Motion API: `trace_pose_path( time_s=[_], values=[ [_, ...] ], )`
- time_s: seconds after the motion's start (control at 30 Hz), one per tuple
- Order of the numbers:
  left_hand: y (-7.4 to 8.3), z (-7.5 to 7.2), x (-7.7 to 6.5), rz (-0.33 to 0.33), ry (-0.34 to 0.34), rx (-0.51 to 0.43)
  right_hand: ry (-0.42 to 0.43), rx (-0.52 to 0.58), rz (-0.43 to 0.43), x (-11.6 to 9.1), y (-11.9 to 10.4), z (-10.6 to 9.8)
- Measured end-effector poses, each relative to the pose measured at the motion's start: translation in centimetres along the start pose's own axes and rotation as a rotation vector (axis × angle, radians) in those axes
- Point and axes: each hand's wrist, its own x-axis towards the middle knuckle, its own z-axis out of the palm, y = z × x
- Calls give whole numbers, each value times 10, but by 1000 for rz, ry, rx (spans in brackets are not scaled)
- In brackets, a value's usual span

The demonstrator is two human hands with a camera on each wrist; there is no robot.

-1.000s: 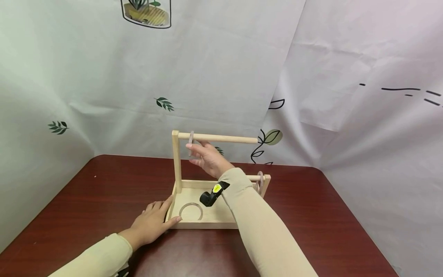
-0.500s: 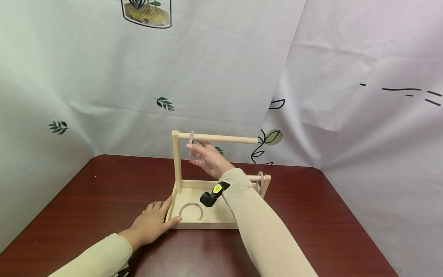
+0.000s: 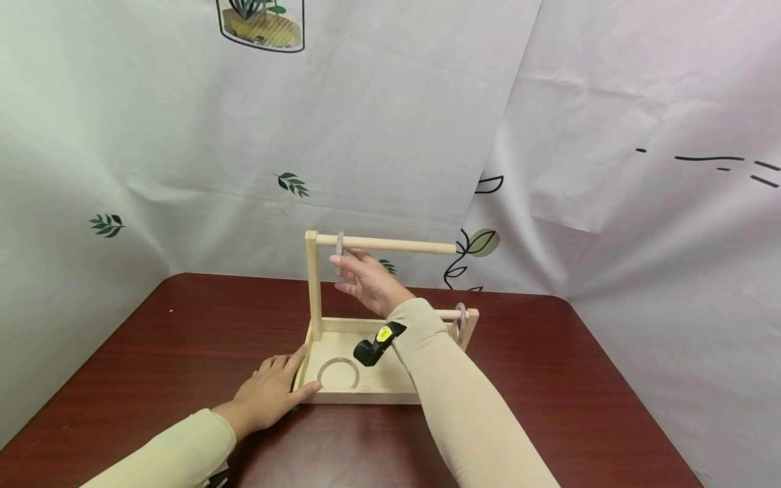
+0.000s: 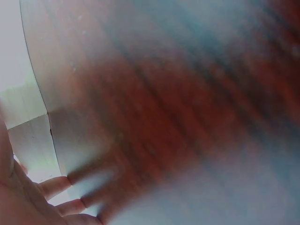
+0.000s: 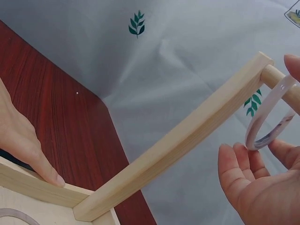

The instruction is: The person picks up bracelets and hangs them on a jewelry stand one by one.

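In the head view, a pale wooden stand has a shallow tray (image 3: 366,398), an upright post (image 3: 314,285) and a round top rod (image 3: 403,245). A translucent, greyish bangle (image 3: 339,242) encircles the rod close to the post. My right hand (image 3: 371,281) holds this bangle from below the rod, thumb and forefinger at it; the right wrist view shows the bangle (image 5: 267,110) with brown and dark streaks. My left hand (image 3: 265,395) rests on the tray's left wall, fingers extended, thumb over the front corner. In the left wrist view, its fingers (image 4: 56,187) are partly visible.
Another bangle (image 3: 337,361) lies flat in the tray's front left. A low rod (image 3: 450,314) at the right carries at least one bangle (image 3: 460,320), partly behind my right sleeve. The stand sits on a dark red wooden table (image 3: 201,325), with printed white cloth (image 3: 390,135) behind.
The head view has shifted very slightly. The bangle on the top rod hangs a little straighter now, with its lower part more hidden by my right thumb. My left hand stays in place.
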Motion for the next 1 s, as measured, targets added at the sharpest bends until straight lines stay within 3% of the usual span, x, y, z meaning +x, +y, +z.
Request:
trace_pose_path(
  time_s=[0.53,1.0],
  values=[
    [0,2,0,4,16,7,-19,-40,31,-2,7,-3],
    [0,1,-1,12,16,4,38,-524,-56,-25,12,-14]
  ],
)
